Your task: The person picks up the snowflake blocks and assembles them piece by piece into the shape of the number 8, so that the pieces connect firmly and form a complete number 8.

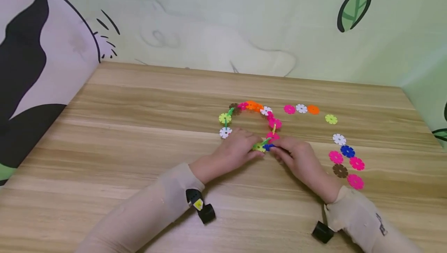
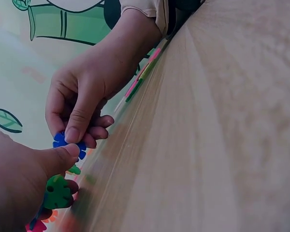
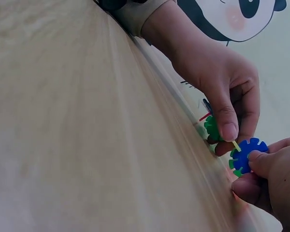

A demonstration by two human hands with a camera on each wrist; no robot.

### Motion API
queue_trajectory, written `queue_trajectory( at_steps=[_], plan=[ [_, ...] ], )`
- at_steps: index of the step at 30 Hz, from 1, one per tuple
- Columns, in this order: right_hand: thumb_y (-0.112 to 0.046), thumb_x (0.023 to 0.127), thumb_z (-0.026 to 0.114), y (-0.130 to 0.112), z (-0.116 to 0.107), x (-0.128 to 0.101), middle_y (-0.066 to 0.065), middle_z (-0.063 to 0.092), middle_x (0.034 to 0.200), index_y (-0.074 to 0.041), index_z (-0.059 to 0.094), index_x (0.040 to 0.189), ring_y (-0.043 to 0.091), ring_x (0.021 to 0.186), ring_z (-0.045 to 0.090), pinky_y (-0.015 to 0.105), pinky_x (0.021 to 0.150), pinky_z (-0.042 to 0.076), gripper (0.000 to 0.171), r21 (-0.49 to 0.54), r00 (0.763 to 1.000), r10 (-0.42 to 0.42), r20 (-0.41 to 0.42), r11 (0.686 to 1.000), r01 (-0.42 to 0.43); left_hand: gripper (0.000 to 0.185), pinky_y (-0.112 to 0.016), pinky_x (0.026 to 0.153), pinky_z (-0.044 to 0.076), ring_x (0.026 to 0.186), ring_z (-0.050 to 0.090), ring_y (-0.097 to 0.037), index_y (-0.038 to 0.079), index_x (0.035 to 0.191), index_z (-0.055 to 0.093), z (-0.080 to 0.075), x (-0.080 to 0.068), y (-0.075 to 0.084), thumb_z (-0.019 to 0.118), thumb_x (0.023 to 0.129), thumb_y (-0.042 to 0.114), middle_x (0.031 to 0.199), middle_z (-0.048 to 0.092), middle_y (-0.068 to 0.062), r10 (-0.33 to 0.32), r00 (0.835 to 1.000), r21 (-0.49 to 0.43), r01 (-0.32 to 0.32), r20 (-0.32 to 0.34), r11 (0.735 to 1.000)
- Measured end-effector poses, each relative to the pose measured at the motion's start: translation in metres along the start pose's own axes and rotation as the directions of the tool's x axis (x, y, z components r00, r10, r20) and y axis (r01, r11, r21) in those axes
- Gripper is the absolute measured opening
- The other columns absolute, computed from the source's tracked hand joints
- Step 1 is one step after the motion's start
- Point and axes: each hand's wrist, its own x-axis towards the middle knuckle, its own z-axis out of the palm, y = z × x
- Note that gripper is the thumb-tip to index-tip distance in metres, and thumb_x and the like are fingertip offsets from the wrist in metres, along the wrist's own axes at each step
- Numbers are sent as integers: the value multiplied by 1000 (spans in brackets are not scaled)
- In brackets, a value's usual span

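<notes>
No readable text; dark print on right sleeve illegible.

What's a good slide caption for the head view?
Left hand holds a yellow-green disc, right hand a blue disc, over a wooden table.

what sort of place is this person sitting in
Probably a children's playroom or classroom: the wall carries a cartoon panda and a painted leaf, and colourful notched discs lie on the wood-grain table.

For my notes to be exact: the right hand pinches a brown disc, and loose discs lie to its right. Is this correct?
Not brown: the right wrist view shows the right hand pinching a blue disc. The loose discs do lie to its right.
</notes>
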Motion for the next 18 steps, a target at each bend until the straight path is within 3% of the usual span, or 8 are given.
queue_trajectory(
  at_steps=[9,14,18],
  plan=[
    [-8,89,66,-5,6,1,-4,60,66,-8,72,92,0,59,51,20,59,49,7,29,997,75,-6,997,-75,41,-39,96,46,106,66,-25,3,117,66,-1,-1,-2,66,89,34,113,71,-10,-14,1000,-21,13,-7,1000],
    [-15,90,67,-6,-8,6,-2,66,72,-9,72,98,6,62,52,21,59,47,11,-15,986,139,89,990,-139,42,-41,99,45,106,65,-24,8,120,66,-1,1,-4,67,88,36,113,71,-7,-33,999,6,34,-5,999],
    [-18,91,65,-1,-36,6,2,70,80,-7,70,97,12,70,59,25,63,49,13,-101,951,249,181,967,-234,42,-40,101,43,110,62,-24,10,119,66,-1,1,-4,67,89,38,113,70,-6,-63,998,40,62,19,997]
  ],
)
